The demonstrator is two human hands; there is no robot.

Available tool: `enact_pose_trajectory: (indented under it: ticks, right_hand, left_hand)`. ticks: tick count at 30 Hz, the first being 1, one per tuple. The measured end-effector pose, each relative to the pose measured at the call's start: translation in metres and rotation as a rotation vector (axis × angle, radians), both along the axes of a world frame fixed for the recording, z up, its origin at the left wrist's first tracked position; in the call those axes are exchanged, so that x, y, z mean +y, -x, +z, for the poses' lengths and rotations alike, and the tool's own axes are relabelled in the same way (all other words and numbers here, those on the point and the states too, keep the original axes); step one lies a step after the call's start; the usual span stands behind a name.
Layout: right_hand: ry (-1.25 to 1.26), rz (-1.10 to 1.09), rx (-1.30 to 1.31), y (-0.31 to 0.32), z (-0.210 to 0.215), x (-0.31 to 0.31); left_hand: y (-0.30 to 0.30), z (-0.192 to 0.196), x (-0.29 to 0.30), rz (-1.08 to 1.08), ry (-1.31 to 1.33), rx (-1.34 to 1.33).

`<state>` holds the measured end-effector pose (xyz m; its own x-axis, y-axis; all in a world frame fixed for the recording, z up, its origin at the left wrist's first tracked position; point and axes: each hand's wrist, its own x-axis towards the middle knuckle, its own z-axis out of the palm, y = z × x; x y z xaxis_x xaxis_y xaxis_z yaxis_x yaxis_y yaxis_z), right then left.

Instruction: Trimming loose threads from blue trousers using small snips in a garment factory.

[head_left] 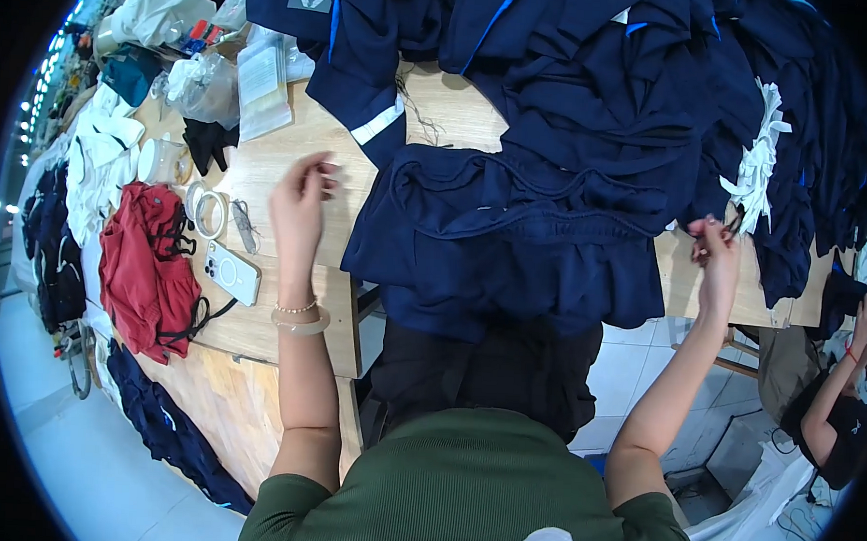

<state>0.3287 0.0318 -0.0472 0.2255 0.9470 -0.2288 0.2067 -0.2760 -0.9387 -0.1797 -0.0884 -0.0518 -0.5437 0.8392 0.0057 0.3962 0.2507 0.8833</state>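
Note:
A navy garment (511, 264) with a gathered elastic waistband lies in front of me, its lower part hanging over the table edge onto my lap. My left hand (304, 202) hovers above the wooden table to the left of it, fingers loosely bent and apart, nothing in them. On the right, my right hand (714, 244) is beside the garment's right end, thumb and fingers pinched together. Something small and dark shows at those fingers, too small to name. Just beyond hangs a bunch of white fabric strips (760, 159).
Navy garments (606, 94) are heaped across the far side and right. At left lie red shorts (148, 268), a phone (232, 273), a tape roll (210, 214), thread snips (246, 227) and plastic bags (204, 86). Another person's arm (840, 375) shows at far right.

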Motion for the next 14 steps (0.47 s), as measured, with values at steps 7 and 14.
enact_pose_trajectory:
  ticks: [7,14]
  right_hand:
    - [0.284,0.122,0.418,0.033,-0.012,-0.009]
    - [0.426,0.151,0.609,0.037,-0.012,-0.013]
  left_hand:
    - [-0.052,-0.012,0.029,-0.087,0.178,-0.27]
    - [-0.043,-0.01,0.026,-0.217,0.262,-0.477]
